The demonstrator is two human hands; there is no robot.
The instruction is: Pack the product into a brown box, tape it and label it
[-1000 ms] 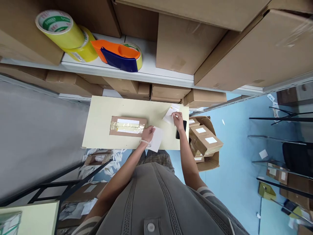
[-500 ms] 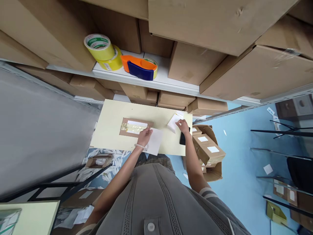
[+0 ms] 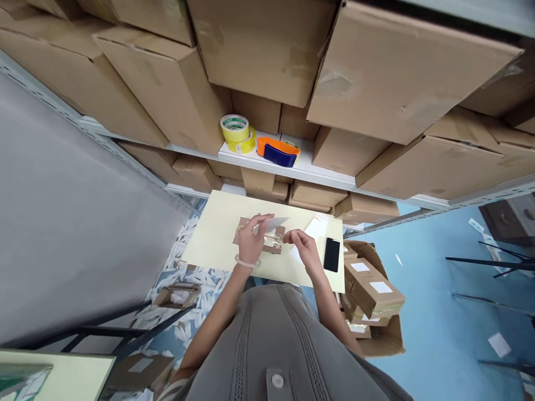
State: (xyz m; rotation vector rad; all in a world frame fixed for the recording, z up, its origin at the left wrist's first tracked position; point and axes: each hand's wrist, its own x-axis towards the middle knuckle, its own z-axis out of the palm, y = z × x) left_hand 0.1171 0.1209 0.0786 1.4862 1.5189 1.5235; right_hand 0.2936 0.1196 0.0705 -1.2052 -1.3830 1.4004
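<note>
My left hand [image 3: 254,240] is over a small kraft-paper parcel [image 3: 259,236], with a white paper sheet [image 3: 276,224] pinched in its fingers and sticking out to the right. Clear tape [image 3: 272,242] crosses the parcel, and my hand hides much of it. My right hand [image 3: 305,249] is next to the parcel's right end, fingertips drawn together close to the tape. I cannot tell whether they hold anything. Another white paper [image 3: 314,230] lies just beyond that hand, and a black phone [image 3: 331,254] lies to its right.
All this lies on a pale yellow board [image 3: 215,228]. Steel shelves of cardboard boxes [image 3: 259,50] stand beyond it, holding yellow tape rolls [image 3: 234,132] and an orange-and-blue tape dispenser [image 3: 278,152]. A carton of parcels [image 3: 371,295] stands to the right, on a blue floor.
The white sheet has risen from the board into my left hand, above the parcel. My right hand has moved left, away from the phone. The view has shifted, so the shelf looks farther away.
</note>
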